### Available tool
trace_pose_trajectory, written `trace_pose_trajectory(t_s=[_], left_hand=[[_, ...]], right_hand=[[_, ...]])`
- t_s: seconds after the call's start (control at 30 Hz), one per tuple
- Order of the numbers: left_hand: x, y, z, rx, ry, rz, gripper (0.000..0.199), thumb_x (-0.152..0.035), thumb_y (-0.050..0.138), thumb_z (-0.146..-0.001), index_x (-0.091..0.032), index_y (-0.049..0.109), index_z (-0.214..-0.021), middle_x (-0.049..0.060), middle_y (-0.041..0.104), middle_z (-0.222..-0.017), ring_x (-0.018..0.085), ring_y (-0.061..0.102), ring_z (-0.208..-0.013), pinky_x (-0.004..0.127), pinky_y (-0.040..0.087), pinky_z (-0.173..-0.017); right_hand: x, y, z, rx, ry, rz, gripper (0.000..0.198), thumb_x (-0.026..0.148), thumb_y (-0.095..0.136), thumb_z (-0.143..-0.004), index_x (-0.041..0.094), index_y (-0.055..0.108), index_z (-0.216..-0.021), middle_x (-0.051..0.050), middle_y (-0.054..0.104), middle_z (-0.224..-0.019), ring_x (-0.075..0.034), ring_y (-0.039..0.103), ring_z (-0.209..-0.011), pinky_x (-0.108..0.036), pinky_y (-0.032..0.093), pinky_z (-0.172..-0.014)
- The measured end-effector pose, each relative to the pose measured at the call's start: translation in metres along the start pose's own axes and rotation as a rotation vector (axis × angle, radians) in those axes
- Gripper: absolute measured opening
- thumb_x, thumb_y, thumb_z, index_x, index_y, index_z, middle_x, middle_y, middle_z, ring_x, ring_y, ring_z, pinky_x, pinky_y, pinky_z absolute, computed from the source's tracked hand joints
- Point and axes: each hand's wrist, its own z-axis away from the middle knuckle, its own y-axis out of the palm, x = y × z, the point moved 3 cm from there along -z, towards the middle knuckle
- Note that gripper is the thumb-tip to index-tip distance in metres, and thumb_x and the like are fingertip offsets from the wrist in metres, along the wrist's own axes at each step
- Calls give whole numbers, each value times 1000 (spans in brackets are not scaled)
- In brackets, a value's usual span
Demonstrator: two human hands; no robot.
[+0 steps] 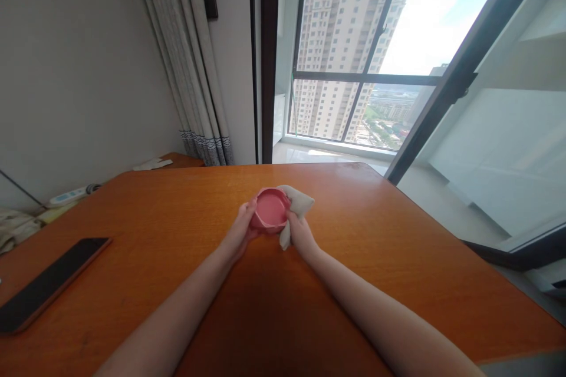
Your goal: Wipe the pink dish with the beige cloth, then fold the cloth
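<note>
A pink bowl-like dish (271, 208) with an angular rim is held between my two hands above the table, its hollow side facing me. My left hand (244, 222) grips its left side, thumb near the rim and fingers underneath. On the right, my right hand (301, 232) is closed on a light grey cloth (300, 201) and presses it against the dish's right edge. The cloth spreads out behind that hand, and one corner hangs down below the dish. Most of the right fingers are hidden behind the cloth and dish.
The brown wooden table (354, 259) stretches around my arms. A dark phone-like slab (53, 283) lies at its left. A white power strip (68, 195) and crumpled fabric (15, 227) are by the left wall. Beyond the far edge are a grey curtain (190, 70) and a sliding door frame (267, 59).
</note>
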Motion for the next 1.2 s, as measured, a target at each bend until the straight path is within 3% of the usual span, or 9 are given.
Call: trace_pose_trajectory(t_s=[0.13, 0.23, 0.33, 0.4, 0.53, 0.73, 0.87, 1.0, 1.2], left_hand=[[0, -5, -2, 13, -58, -162, 54, -40, 67, -70, -28, 50, -120, 7, 54, -123, 21, 59, -94, 25, 52, -63], [7, -2, -3, -28, 58, -83, 53, -37, 65, -73, -28, 47, -122, 6, 53, -125, 20, 57, -101, 28, 53, -72], [8, 0, -3, -59, 162, -39, 74, -29, 73, -66, -33, 37, -130, 4, 48, -131, 19, 55, -108, 28, 50, -82], [5, -2, -4, -29, 103, -75, 79, -32, 73, -65, -34, 33, -133, 5, 48, -132, 21, 56, -107, 29, 50, -81], [1, -12, -11, 4, -4, -182, 64, -44, 64, -73, -29, 41, -130, 8, 52, -127, 24, 56, -107, 32, 50, -80], [11, -8, -6, -172, 252, -102, 49, -41, 59, -78, -27, 45, -123, 4, 42, -137, 19, 43, -123, 25, 42, -94], [11, 2, 0, -70, 94, -87, 60, -43, 66, -71, -30, 39, -124, 6, 51, -126, 20, 57, -102, 27, 51, -75], [12, -2, 0, -83, -33, -113, 49, -47, 64, -71, -22, 48, -111, 7, 58, -107, 19, 60, -86, 28, 50, -67], [19, -10, -3, -245, 271, -143, 44, -36, 62, -75, -24, 46, -114, 5, 51, -121, 17, 50, -111, 26, 42, -92]], right_hand=[[5, -7, -11, 11, 68, -3, 38, 47, 61, -67, 17, 65, -92, -5, 71, -92, -24, 63, -93, -33, 50, -84], [1, 4, 1, -7, 5, -42, 38, 48, 57, -71, 19, 64, -95, -5, 69, -102, -24, 58, -106, -34, 45, -93], [-1, 11, 11, -32, -81, -18, 32, 43, 54, -73, 19, 63, -92, -5, 70, -95, -24, 57, -107, -35, 44, -94], [3, 7, 8, -21, -124, 23, 26, 37, 53, -72, 18, 63, -88, -5, 70, -89, -24, 59, -102, -36, 45, -92], [13, -2, -4, 80, -106, 90, 23, 31, 55, -67, 18, 65, -83, -3, 70, -91, -23, 60, -97, -36, 46, -90], [-3, 14, 20, -101, -25, -20, 35, 45, 55, -72, 20, 65, -94, -5, 71, -92, -24, 58, -105, -33, 47, -89], [3, 7, 13, -120, -66, 5, 34, 43, 55, -72, 18, 64, -94, -4, 71, -90, -24, 60, -100, -33, 49, -86], [7, -4, -6, 41, -18, 48, 32, 39, 61, -68, 17, 65, -90, -3, 71, -85, -25, 62, -93, -35, 50, -84], [-9, 18, 15, -36, -10, -93, 43, 46, 62, -71, 21, 63, -105, -5, 64, -115, -24, 55, -113, -35, 43, -98]])
